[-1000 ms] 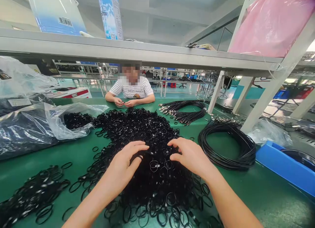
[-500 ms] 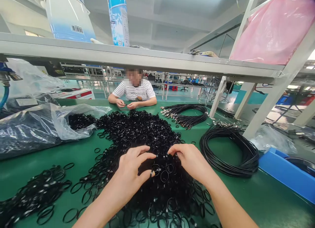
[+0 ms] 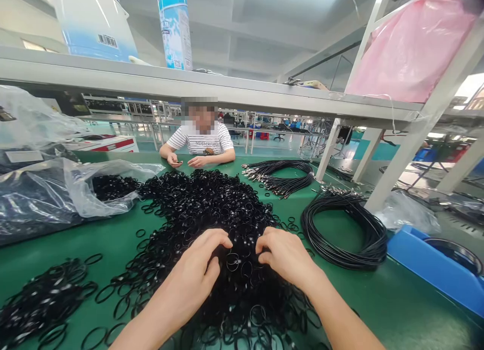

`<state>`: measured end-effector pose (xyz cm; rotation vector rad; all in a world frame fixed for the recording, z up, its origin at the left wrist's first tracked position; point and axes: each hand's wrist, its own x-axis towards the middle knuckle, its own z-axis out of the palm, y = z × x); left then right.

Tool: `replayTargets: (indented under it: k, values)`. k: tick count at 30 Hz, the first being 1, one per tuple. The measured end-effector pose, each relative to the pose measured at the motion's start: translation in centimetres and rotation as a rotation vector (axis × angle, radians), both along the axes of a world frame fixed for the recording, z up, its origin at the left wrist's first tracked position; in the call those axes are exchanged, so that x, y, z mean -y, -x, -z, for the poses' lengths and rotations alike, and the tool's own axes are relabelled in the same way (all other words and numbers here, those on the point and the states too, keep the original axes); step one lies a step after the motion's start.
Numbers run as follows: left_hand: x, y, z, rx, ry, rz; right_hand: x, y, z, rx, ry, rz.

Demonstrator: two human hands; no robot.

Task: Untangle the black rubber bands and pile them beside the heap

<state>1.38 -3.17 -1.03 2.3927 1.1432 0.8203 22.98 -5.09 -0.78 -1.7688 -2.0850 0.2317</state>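
Note:
A large heap of black rubber rings (image 3: 212,209) covers the middle of the green table (image 3: 397,299). Both my hands rest on its near side. My left hand (image 3: 196,274) has its fingers curled down into the rings, fingertips near one small ring. My right hand (image 3: 285,256) is bent the same way, its fingertips dug into the pile a short way to the right. What each hand's fingers hold is hidden among the rings.
A smaller spread of black rings (image 3: 45,299) lies at the left. A clear bag of rings (image 3: 86,188) sits at the far left. Coiled black cables (image 3: 344,229) and a blue bin (image 3: 434,269) are at the right. A person in a striped shirt (image 3: 200,138) works across the table.
My hands have drawn closer together on the pile. The left fingers, spread before, are now curled down into the rings.

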Motion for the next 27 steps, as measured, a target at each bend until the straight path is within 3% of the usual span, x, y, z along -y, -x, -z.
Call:
replayTargets:
  k: [7,10,13,15,18,21,24,27]
  values:
    - [0.1,-0.1,-0.5,0.060,-0.025,0.040,0.1,-0.4,-1.1,-0.233,-0.001,-0.050]
    - [0.2,-0.3,-0.4,0.099,-0.022,-0.038,0.2,-0.2,-1.1,-0.283,-0.017,-0.084]
    - [1.0,-0.6,-0.1,0.115,0.045,-0.084,0.2,-0.1,-0.5,-0.308,-0.037,-0.125]
    - [1.6,-0.8,0.0,0.111,0.072,-0.060,-0.1,-0.5,0.3,-0.302,-0.061,-0.058]
    - [1.8,-0.1,0.1,0.096,0.070,-0.054,-1.0,-1.5,1.8,-0.299,-0.088,-0.065]
    - [1.3,2.9,0.0,0.084,0.032,-0.176,-1.4,-2.4,2.7,-0.284,-0.105,-0.041]
    - [0.1,9.0,-0.3,0.053,-0.001,-0.387,-0.7,-1.9,2.5,-0.279,-0.106,-0.038]
    - [-1.4,15.8,-0.6,0.042,-0.014,-0.545,1.3,1.2,1.6,-0.289,-0.062,-0.223]
